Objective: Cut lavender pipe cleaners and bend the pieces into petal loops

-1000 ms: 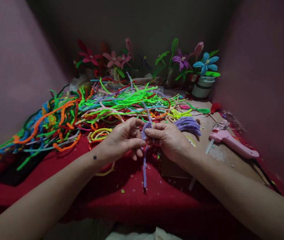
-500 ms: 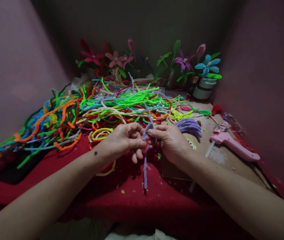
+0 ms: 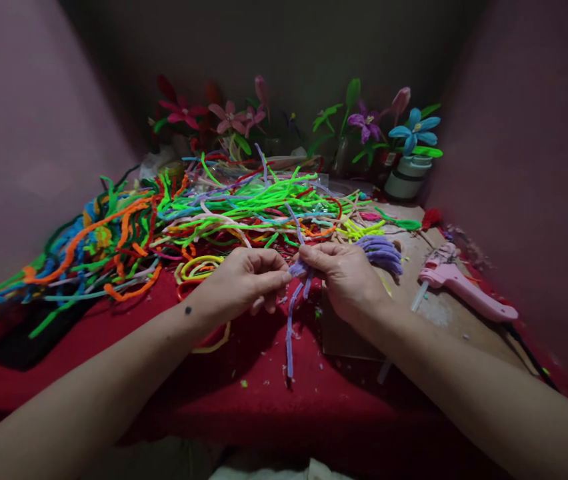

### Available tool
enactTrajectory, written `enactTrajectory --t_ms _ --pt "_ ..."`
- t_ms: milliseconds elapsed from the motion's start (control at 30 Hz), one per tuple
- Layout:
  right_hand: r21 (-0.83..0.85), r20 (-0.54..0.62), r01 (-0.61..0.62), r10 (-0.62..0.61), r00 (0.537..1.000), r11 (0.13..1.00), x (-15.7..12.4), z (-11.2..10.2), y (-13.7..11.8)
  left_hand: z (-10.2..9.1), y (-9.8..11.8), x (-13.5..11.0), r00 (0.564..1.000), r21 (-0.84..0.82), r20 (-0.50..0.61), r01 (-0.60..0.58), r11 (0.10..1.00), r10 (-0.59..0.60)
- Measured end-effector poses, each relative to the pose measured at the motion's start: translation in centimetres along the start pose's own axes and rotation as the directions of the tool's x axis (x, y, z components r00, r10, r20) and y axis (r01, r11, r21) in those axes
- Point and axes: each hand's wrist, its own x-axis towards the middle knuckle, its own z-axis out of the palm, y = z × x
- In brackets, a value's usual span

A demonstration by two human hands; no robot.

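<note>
Between my two hands is a bent lavender pipe cleaner, folded in the middle. My left hand pinches its left side between thumb and forefinger. On the other side my right hand grips it with the thumb on top. A straight lavender pipe cleaner shows below the fingers, over the red cloth; whether it joins the folded piece I cannot tell. Just beyond my right hand lies a bundle of lavender pipe cleaner pieces.
A heap of coloured pipe cleaners spreads across the back and left. At right, a pink glue gun rests on cardboard. Fuzzy flowers and a pale jar stand behind. Red-handled scissors lie left of centre.
My right hand has turned and its thumb has moved up over the folded pipe cleaner. The left fingers have closed in, and a short lavender end now points down beneath the right hand.
</note>
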Motion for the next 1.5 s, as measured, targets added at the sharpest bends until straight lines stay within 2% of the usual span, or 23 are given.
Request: enactTrajectory --t_ms 100,200,300,433,500,667,833,1167,1500 --pt "0.021 0.005 -0.015 0.014 1.0 1.0 0.2 0.1 0.1 0.0 0.0 -0.1 0.999 0.009 -0.031 -0.017 1.0 0.017" --pt "-0.023 0.072 0.029 -0.027 0.997 0.999 0.3 -0.2 0.0 -0.4 -0.4 0.1 0.999 -0.164 -0.041 -0.003 0.986 -0.004" --pt "-0.114 0.132 0.039 -0.024 0.991 0.993 0.2 -0.6 -0.2 -0.9 -0.9 0.5 0.994 -0.299 -0.111 -0.011 0.954 -0.024" --pt "-0.248 0.155 0.005 0.034 0.987 0.969 0.0 -0.7 -0.5 -1.3 -1.2 0.7 0.987 -0.285 -0.156 -0.016 0.958 -0.031" --pt "-0.209 0.181 -0.004 0.043 0.983 0.978 -0.2 -0.7 -0.6 -1.3 -1.2 0.7 0.985 -0.266 -0.169 -0.021 0.964 -0.026" --pt "0.035 0.17 -0.049 0.043 0.985 0.998 -0.2 -0.2 -0.4 -1.1 -0.9 0.6 0.977 -0.187 -0.21 -0.058 0.981 0.017" --pt "0.147 0.184 -0.058 0.03 0.982 0.987 -0.1 0.0 0.0 -0.4 -0.7 0.4 0.967 -0.162 -0.245 -0.111 0.981 0.069" --pt "0.142 0.1 -0.02 0.006 0.995 0.99 0.0 0.1 0.6 0.0 -0.4 0.0 0.972 -0.259 -0.231 -0.111 0.96 0.05" --pt "0.026 0.079 0.106 -0.108 0.991 0.994 -0.4 0.0 0.5 0.1 -0.3 0.0 0.978 -0.293 -0.208 -0.078 0.953 0.016"
